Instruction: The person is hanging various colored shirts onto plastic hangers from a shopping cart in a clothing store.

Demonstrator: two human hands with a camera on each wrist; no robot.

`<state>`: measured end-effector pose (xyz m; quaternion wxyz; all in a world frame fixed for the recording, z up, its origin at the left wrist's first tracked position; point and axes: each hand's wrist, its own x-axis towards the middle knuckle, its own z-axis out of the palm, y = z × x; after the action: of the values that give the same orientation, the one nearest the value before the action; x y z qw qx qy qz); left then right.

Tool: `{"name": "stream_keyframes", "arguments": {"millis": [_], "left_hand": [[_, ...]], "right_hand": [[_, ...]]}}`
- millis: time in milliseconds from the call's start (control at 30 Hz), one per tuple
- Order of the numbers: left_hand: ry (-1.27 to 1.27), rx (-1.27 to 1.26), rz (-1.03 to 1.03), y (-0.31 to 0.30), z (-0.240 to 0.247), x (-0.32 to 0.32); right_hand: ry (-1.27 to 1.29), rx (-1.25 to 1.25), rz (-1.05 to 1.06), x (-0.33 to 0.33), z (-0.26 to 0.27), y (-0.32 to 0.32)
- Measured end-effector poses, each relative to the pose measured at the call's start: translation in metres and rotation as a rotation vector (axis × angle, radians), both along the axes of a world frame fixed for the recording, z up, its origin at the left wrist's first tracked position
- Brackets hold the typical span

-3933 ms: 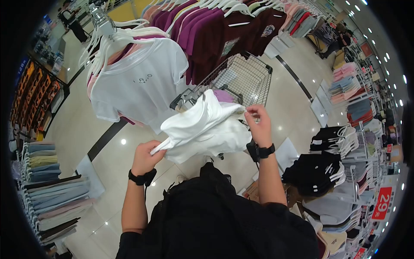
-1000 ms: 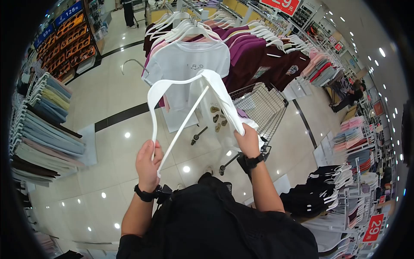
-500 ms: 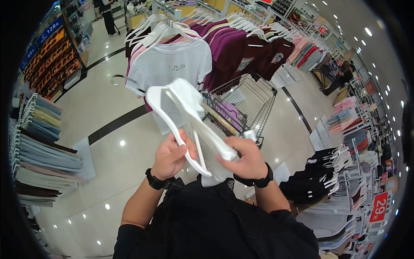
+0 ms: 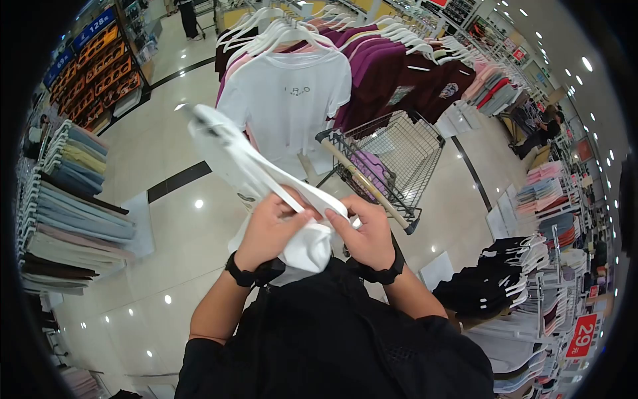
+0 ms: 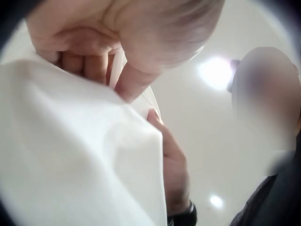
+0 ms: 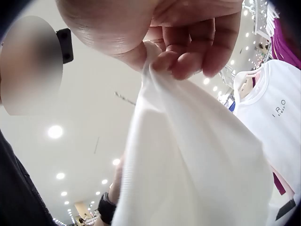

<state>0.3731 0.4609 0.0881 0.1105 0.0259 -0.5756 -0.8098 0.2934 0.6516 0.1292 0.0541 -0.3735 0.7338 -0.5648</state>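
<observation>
A white garment [image 4: 309,247] hangs in front of the black-clothed body, with a white hanger [image 4: 256,161] slanting up to the left, its upper end blurred. My left hand [image 4: 274,226] grips the hanger and cloth near the middle. Beside it on the right, my right hand [image 4: 364,233] pinches the cloth at the hanger's lower end. In the right wrist view the thumb and fingers of my right hand [image 6: 183,42] pinch a gathered edge of white fabric [image 6: 188,141]. The left wrist view shows my left hand [image 5: 127,42] above white cloth [image 5: 80,150], its fingertips partly hidden.
A wire shopping cart [image 4: 399,159] holding a purple item [image 4: 369,169] stands ahead on the right. Behind it is a rack with a white printed shirt [image 4: 292,100] and maroon shirts [image 4: 425,93]. Folded trousers [image 4: 80,216] hang at left, black clothes [image 4: 478,282] at right.
Both hands have come close together near the body. The hanger has swung to slant up left, and the white cloth is now bunched between the hands. The cart appears further right than half a second ago.
</observation>
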Motion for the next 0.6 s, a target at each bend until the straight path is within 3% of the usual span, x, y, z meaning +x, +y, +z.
{"name": "stream_keyframes", "arguments": {"millis": [100,233,333,433,500,567,600], "left_hand": [[-0.121,-0.169,-0.115,-0.004,-0.004,0.011],[-0.169,-0.086,-0.139,-0.023,-0.006,0.021],[-0.268,-0.385,-0.179,-0.041,-0.026,0.019],[-0.335,-0.466,-0.188,-0.034,-0.042,0.023],[-0.313,-0.323,-0.287,-0.031,-0.047,0.024],[-0.103,-0.334,-0.365,-0.026,-0.047,0.021],[-0.057,-0.283,-0.343,-0.024,-0.048,0.019]], "right_hand": [[0.114,0.051,-0.079,-0.015,-0.019,-0.014],[-0.223,-0.055,-0.124,-0.025,-0.028,-0.022],[-0.364,-0.104,-0.057,-0.017,-0.014,-0.027],[-0.351,-0.039,-0.125,-0.026,-0.011,-0.038],[-0.404,0.002,-0.091,-0.039,-0.026,-0.039],[-0.475,-0.037,0.127,-0.043,-0.038,-0.042],[-0.466,0.058,0.184,-0.041,-0.041,-0.043]]}}
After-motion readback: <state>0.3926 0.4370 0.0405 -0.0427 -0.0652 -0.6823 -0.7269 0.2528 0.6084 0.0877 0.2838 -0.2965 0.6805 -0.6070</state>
